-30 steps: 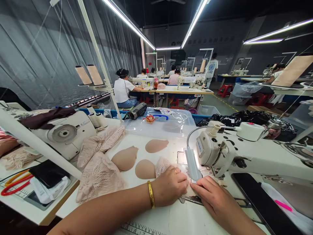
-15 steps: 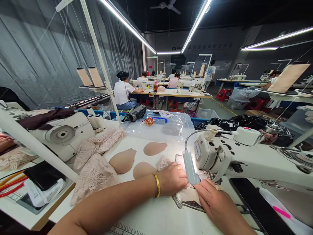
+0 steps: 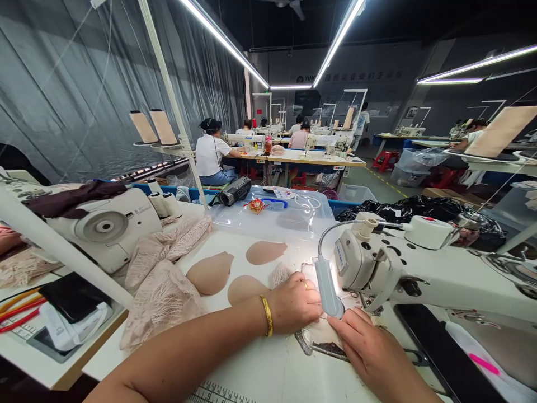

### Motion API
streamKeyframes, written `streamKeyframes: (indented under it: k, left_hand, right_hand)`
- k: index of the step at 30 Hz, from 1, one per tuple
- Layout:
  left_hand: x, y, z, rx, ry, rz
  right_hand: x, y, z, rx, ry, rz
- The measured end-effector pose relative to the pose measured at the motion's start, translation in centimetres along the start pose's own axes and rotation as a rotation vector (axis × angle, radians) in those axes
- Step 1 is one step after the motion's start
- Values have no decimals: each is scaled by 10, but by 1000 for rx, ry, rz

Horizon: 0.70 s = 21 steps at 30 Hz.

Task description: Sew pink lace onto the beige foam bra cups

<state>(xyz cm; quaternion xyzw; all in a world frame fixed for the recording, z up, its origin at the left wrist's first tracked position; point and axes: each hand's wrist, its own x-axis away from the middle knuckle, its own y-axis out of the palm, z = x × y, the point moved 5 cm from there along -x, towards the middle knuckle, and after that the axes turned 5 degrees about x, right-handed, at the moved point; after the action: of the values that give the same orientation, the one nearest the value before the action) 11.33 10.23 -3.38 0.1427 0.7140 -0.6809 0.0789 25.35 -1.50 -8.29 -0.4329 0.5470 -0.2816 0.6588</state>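
Note:
My left hand (image 3: pixel 296 305), with a gold bangle and a ring, is closed at the sewing machine's needle area, fingers curled down. Pale pink lace fabric (image 3: pixel 280 274) comes out from behind its knuckles, and the fingers appear to hold it. Opposite, my right hand (image 3: pixel 364 341) has its fingers bent and pressed together at the same spot; what they pinch is hidden. A grey work lamp (image 3: pixel 328 288) on a bendable neck covers the needle and both sets of fingertips. The white sewing machine (image 3: pixel 356 268) stands just beyond my right hand.
Beige moulded cups (image 3: pixel 210 273) lie left of my hands, beside heaped lace (image 3: pixel 168 296). A clear plastic lid (image 3: pixel 289 215) is behind them. A black phone (image 3: pixel 432 347) lies at right. Another sewing machine (image 3: pixel 104 224) stands at left. Several people sit at machines farther back.
My right hand's fingertips have shifted very slightly left by the lamp. My left hand stays almost in place. The camera view has tilted slightly.

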Motion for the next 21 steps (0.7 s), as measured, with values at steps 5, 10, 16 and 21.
streamKeyframes:
  k: [5, 10, 16, 21]
  left_hand:
    - [-1, 4, -7, 18, -19, 6]
    - [-2, 4, -16, 32, -118, -30]
    - [-1, 3, -21, 100, -231, -97]
    - [22, -23, 13, 203, -168, -17]
  right_hand:
    - [2, 0, 2, -11, 40, -14]
    - [3, 4, 9, -77, 106, 1]
    - [1, -7, 3, -215, 133, 19]
    - [-9, -9, -30, -788, 566, 49]
